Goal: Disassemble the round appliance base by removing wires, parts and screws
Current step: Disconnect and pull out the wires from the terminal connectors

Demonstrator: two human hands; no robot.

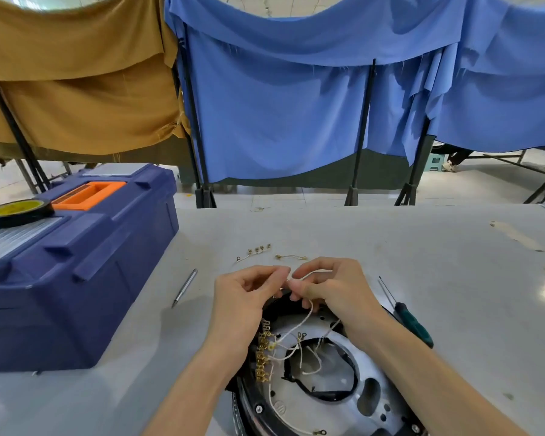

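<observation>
Silvery metal with a black rim, the round appliance base (323, 401) is set at 6 o'clock on the surface (438, 262), screws (258, 409) and brass terminals (263, 354) judged still fitted. A white wire (309, 313) is pinched above it by the left hand (243, 297) and the right hand (331, 287). Loose connectors (259, 248) are laid at 12 o'clock; room is left at 3 o'clock past the screwdriver (414, 324), 9 o'clock being blocked by the toolbox (76, 272).

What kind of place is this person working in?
Probably a workshop or work hall: a blue toolbox sits on the grey worktable, a green-handled screwdriver lies beside the round appliance base, and blue cloth hangs on metal stands.
</observation>
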